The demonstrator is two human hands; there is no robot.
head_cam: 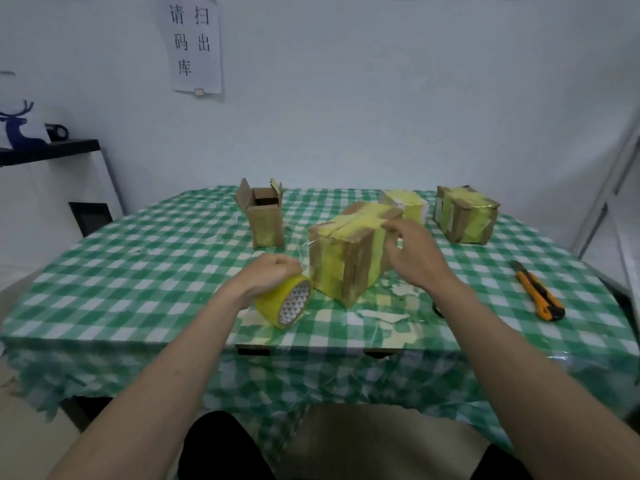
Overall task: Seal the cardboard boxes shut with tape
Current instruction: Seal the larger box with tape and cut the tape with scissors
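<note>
— Gripping a roll of yellow tape (pixel 284 301), the person's left hand (pixel 269 274) curls its fingers over the top of the roll, which stands on edge on the bench (pixel 138 271), just left of the nearest box.

— And the right hand?

— The right hand (pixel 414 252) rests against the right side of that cardboard box (pixel 349 251), fingers bent at its top edge over a yellow strip; whether they pinch the strip or only press it cannot be told. The box sits at the middle of the bench, with yellow tape across its top and down its front.

— What else lies on the bench?

— A green-and-white checked cloth covers it. Far left stands an open box (pixel 264 216), flaps up. Behind the middle one sits a small taped box (pixel 405 204), and far right another taped box (pixel 465 213). An orange utility knife (pixel 538 292) lies near the right edge, well apart from the hands. Torn scraps (pixel 391 315) litter the cloth in front of the middle box.
</note>
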